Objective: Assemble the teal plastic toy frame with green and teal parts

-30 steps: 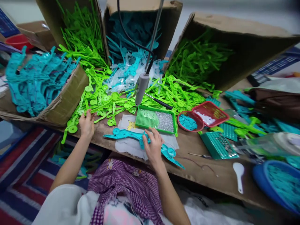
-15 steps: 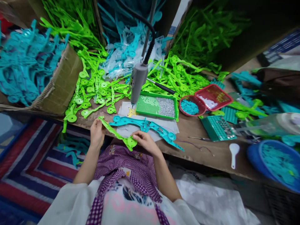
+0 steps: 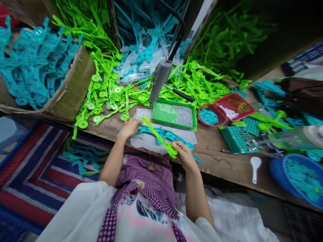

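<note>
My right hand point(image 3: 185, 154) grips one end of a long lime-green plastic part point(image 3: 157, 134), which slants up and left over a turquoise plastic part point(image 3: 165, 133). That turquoise part is long and curved, lying on a white cloth point(image 3: 143, 143) at the bench edge. Over its left end is my left hand point(image 3: 129, 128), fingers bent and close together on it; the fingertips are partly hidden. Above the cloth hangs a grey electric screwdriver point(image 3: 160, 79). Just behind the turquoise part sits a green tray point(image 3: 174, 126) of small silver screws.
Loose lime-green parts point(image 3: 111, 87) are heaped along the back. A cardboard box point(image 3: 73, 84) of turquoise parts stands left. Rightward are red baskets point(image 3: 236, 106), a teal box point(image 3: 237, 139), a thin screwdriver point(image 3: 218, 150), a white spoon point(image 3: 255, 164) and a blue basin point(image 3: 279, 171).
My left hand has let go of the lime-green part and moved right onto the turquoise part's left end. My right hand has swung the lime-green part over the turquoise one. The view has shifted slightly.
</note>
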### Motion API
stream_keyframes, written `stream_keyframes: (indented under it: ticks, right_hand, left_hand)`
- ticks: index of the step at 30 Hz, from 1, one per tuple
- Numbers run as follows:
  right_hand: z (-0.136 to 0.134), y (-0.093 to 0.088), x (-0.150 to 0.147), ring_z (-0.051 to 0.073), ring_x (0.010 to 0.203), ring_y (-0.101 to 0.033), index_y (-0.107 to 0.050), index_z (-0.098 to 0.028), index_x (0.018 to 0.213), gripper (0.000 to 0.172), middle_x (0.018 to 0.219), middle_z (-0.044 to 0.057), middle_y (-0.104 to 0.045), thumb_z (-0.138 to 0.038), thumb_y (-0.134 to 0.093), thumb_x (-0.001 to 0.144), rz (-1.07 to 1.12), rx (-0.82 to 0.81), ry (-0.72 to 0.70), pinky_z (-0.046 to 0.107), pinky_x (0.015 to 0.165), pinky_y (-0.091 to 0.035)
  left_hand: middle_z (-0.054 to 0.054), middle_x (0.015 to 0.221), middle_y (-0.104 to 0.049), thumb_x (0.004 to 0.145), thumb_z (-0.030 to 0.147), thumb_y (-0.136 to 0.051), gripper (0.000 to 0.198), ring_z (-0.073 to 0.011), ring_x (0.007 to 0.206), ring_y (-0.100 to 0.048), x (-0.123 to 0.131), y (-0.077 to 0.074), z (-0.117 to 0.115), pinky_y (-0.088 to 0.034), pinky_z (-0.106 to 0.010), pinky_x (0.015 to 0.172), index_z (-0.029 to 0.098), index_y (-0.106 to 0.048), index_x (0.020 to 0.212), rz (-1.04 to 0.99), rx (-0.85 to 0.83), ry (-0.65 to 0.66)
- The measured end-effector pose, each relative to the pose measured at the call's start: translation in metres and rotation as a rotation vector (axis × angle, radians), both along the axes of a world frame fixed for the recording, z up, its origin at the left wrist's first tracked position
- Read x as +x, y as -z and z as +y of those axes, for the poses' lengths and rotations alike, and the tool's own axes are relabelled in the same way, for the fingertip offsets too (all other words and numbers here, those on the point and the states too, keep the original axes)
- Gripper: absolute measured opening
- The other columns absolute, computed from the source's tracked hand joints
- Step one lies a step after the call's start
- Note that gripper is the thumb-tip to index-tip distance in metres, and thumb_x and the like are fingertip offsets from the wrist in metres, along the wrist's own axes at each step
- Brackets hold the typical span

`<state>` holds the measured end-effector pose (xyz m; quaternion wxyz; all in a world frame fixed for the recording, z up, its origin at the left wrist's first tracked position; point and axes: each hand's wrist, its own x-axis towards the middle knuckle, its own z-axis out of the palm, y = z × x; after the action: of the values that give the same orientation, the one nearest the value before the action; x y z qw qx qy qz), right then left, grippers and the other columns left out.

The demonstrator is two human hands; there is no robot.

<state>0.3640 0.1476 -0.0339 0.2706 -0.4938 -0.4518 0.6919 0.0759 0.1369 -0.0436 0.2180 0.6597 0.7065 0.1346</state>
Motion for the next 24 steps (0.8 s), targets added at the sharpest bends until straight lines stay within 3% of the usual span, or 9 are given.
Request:
stream_keyframes:
  ticks: [3,9,12,16,21,24]
  right_hand:
    - [0.001,-0.006,-0.004,0.009,0.049,-0.042,-0.063,-0.021,0.075,0.044,0.061,-0.003,-0.053,-0.06,-0.078,0.062,-0.006,0.03,-0.014,0.024,0.042,-0.033]
    - [0.02,-0.012,-0.026,0.009,0.049,-0.044,-0.065,-0.02,0.079,0.041,0.059,-0.004,-0.054,-0.058,-0.073,0.068,0.006,0.202,-0.052,0.024,0.048,-0.034]
    - [0.018,-0.008,-0.016,0.009,0.051,-0.046,-0.066,-0.019,0.079,0.042,0.061,-0.003,-0.055,-0.058,-0.074,0.067,-0.004,0.186,-0.014,0.023,0.049,-0.034]
    - [0.01,-0.001,-0.01,0.008,0.053,-0.046,-0.067,-0.02,0.08,0.041,0.066,-0.003,-0.058,-0.059,-0.072,0.07,-0.036,0.2,0.033,0.022,0.049,-0.036]
    - [0.013,0.0,-0.023,0.008,0.05,-0.049,-0.067,-0.02,0.081,0.038,0.061,-0.004,-0.056,-0.057,-0.069,0.073,-0.028,0.241,-0.048,0.022,0.05,-0.038]
    - [0.012,-0.009,-0.018,0.009,0.049,-0.048,-0.065,-0.02,0.081,0.039,0.06,-0.004,-0.055,-0.059,-0.067,0.073,-0.057,0.229,-0.034,0.023,0.047,-0.038]
  left_hand:
    - [-0.012,0.115,-0.07,0.087,0.021,-0.062,0.025,-0.0313,0.118,-0.057,-0.004,0.004,0.003,-0.037,-0.049,0.104,0.021,-0.069,0.111,0.03,0.026,0.097]
    - [-0.008,0.114,-0.073,0.089,0.016,-0.056,0.027,-0.0218,0.103,-0.066,-0.032,-0.004,0.024,-0.047,-0.031,0.09,0.019,-0.07,0.111,-0.173,-0.049,0.238]
    - [-0.009,0.117,-0.072,0.089,0.015,-0.053,0.029,-0.0223,0.107,-0.065,-0.053,-0.012,0.012,-0.046,-0.03,0.091,0.018,-0.069,0.114,-0.066,0.025,0.221]
    - [-0.008,0.1,-0.073,0.084,0.017,-0.062,0.017,-0.0222,0.093,-0.066,-0.073,-0.015,-0.003,-0.045,-0.029,0.08,0.018,-0.072,0.096,0.143,-0.048,0.295]
    - [-0.01,0.094,-0.07,0.083,0.016,-0.062,0.007,-0.0228,0.085,-0.065,-0.075,-0.016,0.003,-0.043,-0.03,0.072,0.015,-0.069,0.083,0.283,-0.098,0.339]
    - [-0.011,0.095,-0.068,0.088,0.017,-0.057,0.011,-0.0233,0.087,-0.064,-0.07,-0.025,-0.005,-0.045,-0.032,0.075,0.014,-0.068,0.09,0.277,0.035,0.309]
